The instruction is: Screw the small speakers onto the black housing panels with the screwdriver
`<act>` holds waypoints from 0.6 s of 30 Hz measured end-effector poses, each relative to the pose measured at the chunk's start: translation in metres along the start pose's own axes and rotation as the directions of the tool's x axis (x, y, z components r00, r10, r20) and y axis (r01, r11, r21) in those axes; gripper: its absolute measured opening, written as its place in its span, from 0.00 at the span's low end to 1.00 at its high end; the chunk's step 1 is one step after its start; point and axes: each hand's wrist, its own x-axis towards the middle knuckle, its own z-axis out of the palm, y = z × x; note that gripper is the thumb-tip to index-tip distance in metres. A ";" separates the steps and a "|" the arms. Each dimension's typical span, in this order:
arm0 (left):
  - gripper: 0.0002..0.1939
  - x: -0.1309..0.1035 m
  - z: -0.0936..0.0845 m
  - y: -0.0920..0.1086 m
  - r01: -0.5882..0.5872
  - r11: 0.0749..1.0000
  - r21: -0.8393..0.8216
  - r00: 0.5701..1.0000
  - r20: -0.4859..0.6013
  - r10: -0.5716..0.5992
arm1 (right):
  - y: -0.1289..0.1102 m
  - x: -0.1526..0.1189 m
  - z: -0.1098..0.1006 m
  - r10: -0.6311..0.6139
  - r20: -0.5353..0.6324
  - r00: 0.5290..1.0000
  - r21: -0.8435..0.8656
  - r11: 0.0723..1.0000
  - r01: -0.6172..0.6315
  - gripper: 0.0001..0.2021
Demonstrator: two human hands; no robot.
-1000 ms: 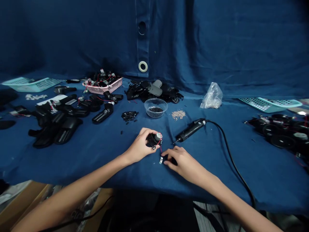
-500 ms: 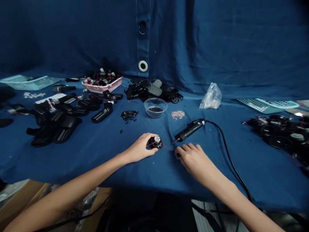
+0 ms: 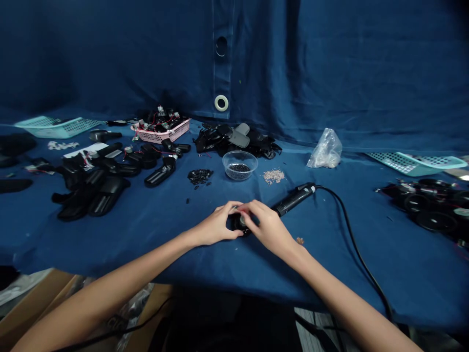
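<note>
My left hand [image 3: 215,228] grips a small round black motor part [image 3: 238,224] from its left side, thumb at the near edge and fingers at the far edge. The part rests on the blue cloth. Over its top my right hand [image 3: 269,226] has thumb and forefinger pinched together, with a bit of the red wire at the fingertips. The right hand covers much of the part. Just behind that hand lies a black electric screwdriver [image 3: 295,199], its tip hidden. A little heap of coppery screws [image 3: 300,240] lies beside the right wrist.
A clear bowl [image 3: 240,159] of dark small pieces stands between black bits [image 3: 200,176] and a silvery screw pile [image 3: 273,176]. Black housings [image 3: 98,190], a pink basket [image 3: 179,130] and black round parts [image 3: 436,220] lie around. The screwdriver's cable [image 3: 346,225] runs off the front edge.
My right hand has moved left from the wire's far end to the top of the motor part. The heap of coppery screws has come into view. The left hand keeps its grip.
</note>
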 end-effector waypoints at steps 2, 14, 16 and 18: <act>0.36 -0.002 -0.001 0.001 -0.018 1.000 0.024 1.000 0.017 0.018 | 0.002 -0.001 0.000 0.169 -0.087 0.982 0.175 0.973 -0.152 0.10; 0.16 0.069 -0.119 -0.023 0.135 0.946 0.294 0.844 -0.535 0.046 | 0.007 -0.016 0.001 -0.070 -0.103 0.992 -0.235 0.971 0.045 0.18; 0.16 0.078 -0.158 -0.046 0.316 0.888 0.335 0.764 -0.645 -0.028 | 0.007 -0.017 0.000 -0.100 -0.070 0.993 -0.241 0.967 0.081 0.21; 0.17 0.075 -0.186 -0.067 0.449 0.825 0.343 0.708 -0.700 -0.095 | 0.007 -0.017 0.000 -0.125 -0.060 0.990 -0.213 0.971 0.110 0.23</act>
